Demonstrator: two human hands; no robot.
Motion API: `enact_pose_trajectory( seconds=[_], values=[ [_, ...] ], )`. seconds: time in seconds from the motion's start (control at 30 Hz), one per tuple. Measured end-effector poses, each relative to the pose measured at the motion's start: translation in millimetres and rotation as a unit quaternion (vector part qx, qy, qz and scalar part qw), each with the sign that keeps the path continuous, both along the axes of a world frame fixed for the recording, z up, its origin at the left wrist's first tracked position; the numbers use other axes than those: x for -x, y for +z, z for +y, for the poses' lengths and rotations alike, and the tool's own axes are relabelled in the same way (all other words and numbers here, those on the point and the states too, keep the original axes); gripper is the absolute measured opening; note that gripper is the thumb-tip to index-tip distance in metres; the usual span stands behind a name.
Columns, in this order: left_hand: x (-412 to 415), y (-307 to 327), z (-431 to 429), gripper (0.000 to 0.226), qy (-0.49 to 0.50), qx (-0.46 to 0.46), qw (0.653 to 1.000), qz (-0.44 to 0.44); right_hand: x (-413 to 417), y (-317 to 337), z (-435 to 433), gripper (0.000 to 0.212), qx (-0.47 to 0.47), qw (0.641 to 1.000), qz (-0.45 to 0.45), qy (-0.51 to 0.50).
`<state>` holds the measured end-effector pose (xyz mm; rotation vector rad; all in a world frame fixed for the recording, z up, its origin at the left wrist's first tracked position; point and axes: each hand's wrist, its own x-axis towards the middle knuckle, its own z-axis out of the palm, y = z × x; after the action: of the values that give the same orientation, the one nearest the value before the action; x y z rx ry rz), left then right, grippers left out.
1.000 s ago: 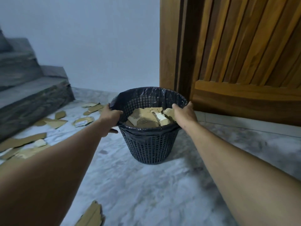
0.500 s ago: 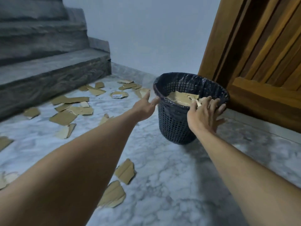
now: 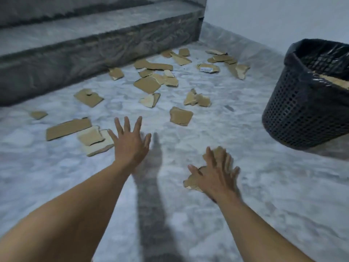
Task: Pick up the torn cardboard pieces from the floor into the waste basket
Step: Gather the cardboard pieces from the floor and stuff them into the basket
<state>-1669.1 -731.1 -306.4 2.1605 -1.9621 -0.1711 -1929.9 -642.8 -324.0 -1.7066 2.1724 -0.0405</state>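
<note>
Several torn cardboard pieces (image 3: 147, 84) lie scattered on the marble floor between the step and the wall. A black mesh waste basket (image 3: 302, 110) with a black liner stands at the right and holds cardboard. My left hand (image 3: 130, 144) hovers with fingers spread, just right of a stack of cardboard pieces (image 3: 94, 140). My right hand (image 3: 217, 174), blurred, is spread over two cardboard pieces (image 3: 192, 184) on the floor and covers most of them. Neither hand holds anything.
A dark stone step (image 3: 94, 48) runs across the back left. A white wall (image 3: 273, 21) stands behind the basket. Bare marble floor (image 3: 264, 205) lies in front and to the right of my hands.
Both hands left the basket rim and swung down and left toward the floor. The view turned left, so the basket now sits at the right edge and the door is out of view.
</note>
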Motion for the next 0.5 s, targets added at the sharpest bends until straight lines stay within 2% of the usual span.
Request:
enact_pose_trajectory(
  seconds=[0.1, 0.27, 0.4, 0.5],
  values=[
    [-62, -16, 4, 0.094, 0.074, -0.008, 0.997, -0.014, -25, -22, -1, 0.092, 0.019, 0.997, 0.077, -0.001],
    [-162, -22, -10, 0.135, 0.144, -0.061, 0.988, -0.001, -65, -30, -47, 0.09, 0.018, 0.998, 0.053, 0.041],
    [-207, -29, -35, 0.141, 0.135, -0.184, 0.973, 0.041, -109, -26, -77, 0.093, 0.02, 0.997, 0.05, 0.054],
    [-204, -34, -55, 0.135, 0.107, -0.165, 0.98, 0.04, -135, -16, -96, 0.094, 0.046, 0.996, 0.049, 0.062]
  ],
)
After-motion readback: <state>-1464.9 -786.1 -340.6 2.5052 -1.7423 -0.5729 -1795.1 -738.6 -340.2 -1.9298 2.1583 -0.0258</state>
